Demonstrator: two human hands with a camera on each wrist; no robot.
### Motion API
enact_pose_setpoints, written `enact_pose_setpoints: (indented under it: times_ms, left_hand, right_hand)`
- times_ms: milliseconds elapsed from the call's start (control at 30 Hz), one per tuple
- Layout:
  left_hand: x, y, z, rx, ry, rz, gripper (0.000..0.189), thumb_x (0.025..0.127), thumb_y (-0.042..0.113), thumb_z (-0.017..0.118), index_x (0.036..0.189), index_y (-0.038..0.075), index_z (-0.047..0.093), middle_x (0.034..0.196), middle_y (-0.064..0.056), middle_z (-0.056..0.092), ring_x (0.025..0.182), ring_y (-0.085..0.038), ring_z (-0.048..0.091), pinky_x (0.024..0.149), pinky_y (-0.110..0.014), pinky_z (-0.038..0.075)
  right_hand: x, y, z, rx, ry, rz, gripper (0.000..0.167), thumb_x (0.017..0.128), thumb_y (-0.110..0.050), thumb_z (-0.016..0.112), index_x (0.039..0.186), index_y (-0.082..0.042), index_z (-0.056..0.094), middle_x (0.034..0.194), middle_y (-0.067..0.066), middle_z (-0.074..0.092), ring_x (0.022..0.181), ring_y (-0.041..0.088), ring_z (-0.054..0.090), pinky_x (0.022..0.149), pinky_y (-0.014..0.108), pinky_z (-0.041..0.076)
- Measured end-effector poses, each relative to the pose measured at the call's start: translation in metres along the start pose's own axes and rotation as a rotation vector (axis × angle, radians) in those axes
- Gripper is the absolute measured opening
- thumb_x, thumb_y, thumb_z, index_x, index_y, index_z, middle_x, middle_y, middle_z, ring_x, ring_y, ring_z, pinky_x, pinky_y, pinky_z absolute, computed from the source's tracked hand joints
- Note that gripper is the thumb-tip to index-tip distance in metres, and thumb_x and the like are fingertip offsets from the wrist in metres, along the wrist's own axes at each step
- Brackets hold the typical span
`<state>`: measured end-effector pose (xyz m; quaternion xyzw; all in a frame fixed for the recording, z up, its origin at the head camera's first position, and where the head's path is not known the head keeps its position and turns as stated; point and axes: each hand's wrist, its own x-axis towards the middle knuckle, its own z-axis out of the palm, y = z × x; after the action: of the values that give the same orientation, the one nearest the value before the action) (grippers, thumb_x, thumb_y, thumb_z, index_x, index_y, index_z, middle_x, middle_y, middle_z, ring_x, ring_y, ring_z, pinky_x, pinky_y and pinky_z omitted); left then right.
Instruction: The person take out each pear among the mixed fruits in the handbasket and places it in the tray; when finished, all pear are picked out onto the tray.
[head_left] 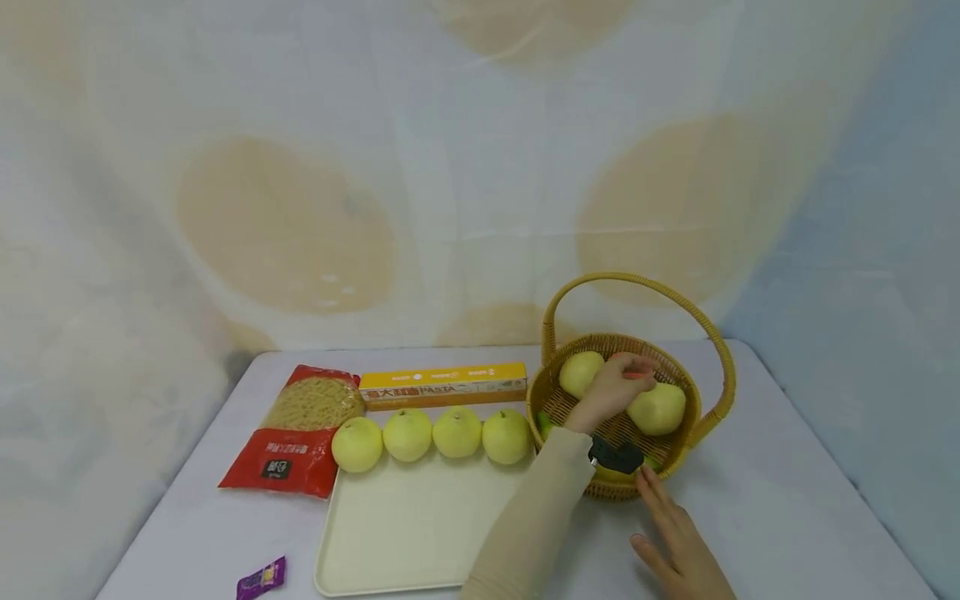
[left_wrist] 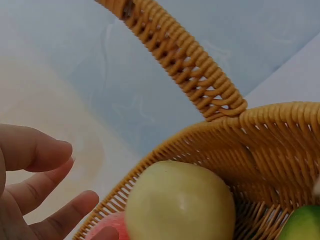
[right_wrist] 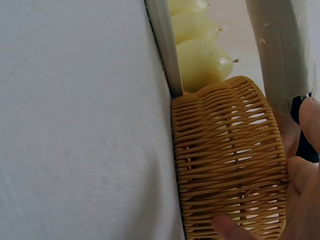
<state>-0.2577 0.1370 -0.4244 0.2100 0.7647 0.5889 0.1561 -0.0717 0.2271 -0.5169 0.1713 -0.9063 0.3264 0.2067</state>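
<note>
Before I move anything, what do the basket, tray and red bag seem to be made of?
Basket: probably wicker or plastic imitation, slight sheen, visibly woven. Tray: likely smooth plastic, pale with a thin rim, though coated metal is possible. Red bag: seemingly plastic film, perhaps glossy, see-through where tan pieces show.

Beneath the left hand (head_left: 617, 387), the wicker basket (right_wrist: 225, 165) is honey-brown with a woven pattern; the round fruit (left_wrist: 180, 200) beside that hand is pale yellow-green. Left of it, the tray (head_left: 420, 525) is cream, the box (head_left: 442, 377) orange-yellow with white lettering, the bag (head_left: 300, 458) red, the small packet (head_left: 261, 578) purple. Beyond it, the backdrop (head_left: 487, 250) is whitish with tan discs.
</note>
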Motion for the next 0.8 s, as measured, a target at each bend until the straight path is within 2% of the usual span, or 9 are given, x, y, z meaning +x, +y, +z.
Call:
enact_pose_setpoints:
  times_ms: [100, 233, 400, 500, 667, 800]
  left_hand:
    - [0.001, -0.004, 0.004, 0.045, -0.008, -0.012, 0.028, 0.094, 0.024, 0.062, 0.120, 0.015, 0.065, 0.121, 0.001, 0.063, 0.111, -0.012, 0.058, 0.086, -0.028, 0.049]
    - [0.003, -0.005, 0.008, 0.105, -0.016, -0.049, 0.029, 0.092, 0.026, 0.063, 0.120, 0.018, 0.066, 0.125, -0.001, 0.064, 0.116, -0.014, 0.057, 0.091, -0.030, 0.048]
    - [0.002, -0.005, 0.014, 0.322, -0.061, -0.109, 0.036, 0.088, 0.029, 0.068, 0.123, 0.024, 0.064, 0.135, 0.001, 0.056, 0.123, -0.017, 0.053, 0.097, -0.031, 0.046]
    - [-0.001, -0.006, 0.017, 0.411, -0.115, -0.133, 0.044, 0.085, 0.030, 0.071, 0.127, 0.026, 0.060, 0.139, 0.001, 0.049, 0.126, -0.014, 0.049, 0.099, -0.030, 0.044]
    - [-0.003, -0.010, 0.019, 0.385, -0.202, -0.130, 0.047, 0.082, 0.028, 0.074, 0.125, 0.021, 0.056, 0.126, 0.001, 0.057, 0.112, -0.007, 0.053, 0.093, -0.024, 0.045]
    - [-0.006, -0.015, 0.019, 0.383, -0.230, -0.122, 0.051, 0.079, 0.025, 0.078, 0.124, 0.020, 0.054, 0.119, 0.003, 0.061, 0.102, -0.004, 0.055, 0.088, -0.020, 0.044]
  right_hand:
    - [0.000, -0.002, 0.003, 0.010, 0.003, 0.013, 0.080, 0.085, -0.003, 0.065, 0.154, -0.010, 0.025, 0.162, -0.019, 0.005, 0.138, -0.020, 0.005, 0.101, -0.002, 0.007]
    - [-0.001, -0.004, 0.006, 0.003, 0.012, 0.032, 0.079, 0.086, -0.006, 0.066, 0.154, -0.013, 0.026, 0.158, -0.027, 0.000, 0.134, -0.023, 0.004, 0.098, -0.003, 0.006]
    - [-0.003, -0.005, 0.004, -0.025, -0.004, 0.080, 0.080, 0.088, -0.012, 0.066, 0.155, -0.023, 0.024, 0.155, -0.029, -0.001, 0.131, -0.026, 0.001, 0.096, -0.005, 0.003]
    - [-0.004, -0.004, 0.001, -0.025, -0.026, 0.093, 0.078, 0.089, -0.013, 0.065, 0.155, -0.023, 0.024, 0.155, -0.028, -0.001, 0.133, -0.025, -0.001, 0.098, -0.005, 0.003]
    - [-0.008, -0.001, -0.003, -0.020, -0.049, 0.097, 0.077, 0.090, -0.014, 0.064, 0.155, -0.023, 0.023, 0.154, -0.028, -0.003, 0.135, -0.024, -0.003, 0.099, -0.006, 0.002]
    - [-0.009, 0.000, -0.002, -0.021, -0.025, 0.073, 0.075, 0.089, -0.013, 0.066, 0.154, -0.017, 0.028, 0.156, -0.028, -0.002, 0.136, -0.023, -0.001, 0.101, -0.005, 0.004]
